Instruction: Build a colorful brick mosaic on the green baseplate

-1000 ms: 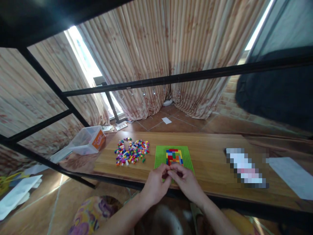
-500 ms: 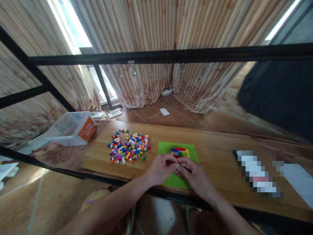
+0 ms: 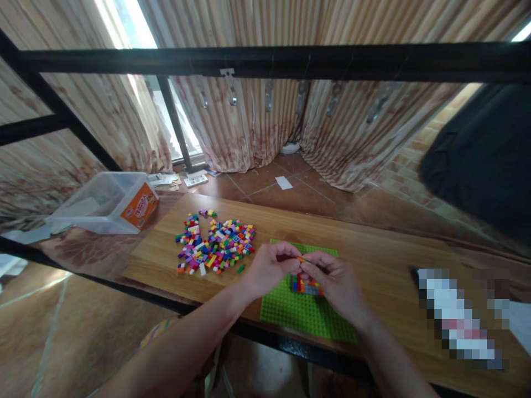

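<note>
My left hand (image 3: 271, 270) and my right hand (image 3: 337, 281) meet fingertip to fingertip over a green studded baseplate (image 3: 286, 309). Pinched where the fingers come together is a small orange brick (image 3: 300, 258); both hands seem to grip it. Just below them a low block of coloured bricks (image 3: 306, 286), with red, blue, orange and grey parts, sits on the plate. My fingers cover its far side. Left of my left hand, a loose green brick (image 3: 240, 268) lies at the edge of a large pile of mixed bricks (image 3: 219, 243).
The wooden table (image 3: 166, 260) has a dark front edge. Beyond its left end stands a clear plastic bin (image 3: 103, 213) with an orange label. A blurred-out object (image 3: 452, 315) lies at the right. A black metal bar (image 3: 265, 61) crosses above, with clear hooks hanging.
The view has tilted and shifted slightly. My joined hands have moved from the near side of the brick block to over its far side. An orange brick now shows between the fingertips.
</note>
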The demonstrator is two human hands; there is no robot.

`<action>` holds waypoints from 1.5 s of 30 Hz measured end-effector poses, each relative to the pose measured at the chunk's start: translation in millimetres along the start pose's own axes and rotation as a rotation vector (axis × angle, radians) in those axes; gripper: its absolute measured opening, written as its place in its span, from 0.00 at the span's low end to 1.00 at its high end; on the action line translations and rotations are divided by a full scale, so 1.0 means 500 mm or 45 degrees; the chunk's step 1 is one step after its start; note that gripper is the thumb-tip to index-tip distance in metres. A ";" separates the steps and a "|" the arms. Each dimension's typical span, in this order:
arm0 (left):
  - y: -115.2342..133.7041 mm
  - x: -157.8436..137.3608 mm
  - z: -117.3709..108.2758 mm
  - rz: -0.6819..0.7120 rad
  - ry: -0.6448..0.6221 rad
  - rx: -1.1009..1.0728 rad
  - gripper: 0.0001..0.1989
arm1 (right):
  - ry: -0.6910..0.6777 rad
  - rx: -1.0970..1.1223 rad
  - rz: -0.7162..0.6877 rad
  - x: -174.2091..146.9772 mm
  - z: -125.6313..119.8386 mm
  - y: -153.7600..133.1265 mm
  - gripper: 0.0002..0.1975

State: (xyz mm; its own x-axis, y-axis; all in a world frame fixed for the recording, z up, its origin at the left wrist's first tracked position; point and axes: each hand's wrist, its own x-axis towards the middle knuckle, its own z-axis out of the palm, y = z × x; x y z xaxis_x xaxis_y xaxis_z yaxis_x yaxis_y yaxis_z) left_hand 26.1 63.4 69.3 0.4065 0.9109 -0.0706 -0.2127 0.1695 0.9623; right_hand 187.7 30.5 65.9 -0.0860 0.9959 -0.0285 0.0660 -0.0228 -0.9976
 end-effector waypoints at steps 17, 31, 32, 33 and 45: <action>-0.013 0.031 -0.005 -0.157 0.162 -0.010 0.09 | 0.242 0.197 -0.042 0.016 -0.078 0.025 0.18; 0.031 0.015 -0.113 -0.120 0.188 2.024 0.12 | 0.337 -0.561 -0.213 0.016 -0.079 0.031 0.14; 0.032 0.013 -0.114 -0.140 0.183 2.033 0.12 | 0.351 -0.622 -0.247 0.017 -0.079 0.033 0.13; 0.033 0.012 -0.113 -0.160 0.171 2.037 0.12 | 0.360 -0.655 -0.284 0.019 -0.080 0.036 0.13; 0.013 0.012 -0.071 0.094 0.125 1.807 0.13 | 0.310 -0.364 -0.053 0.033 -0.125 0.053 0.15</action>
State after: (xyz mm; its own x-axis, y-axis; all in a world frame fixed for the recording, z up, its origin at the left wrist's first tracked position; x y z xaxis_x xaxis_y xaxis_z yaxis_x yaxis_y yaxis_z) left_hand -4.5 83.4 65.6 0.3589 0.9329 0.0295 0.8498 -0.3397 0.4031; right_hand 250.1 51.7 42.9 0.1425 0.9879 0.0619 0.3449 0.0091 -0.9386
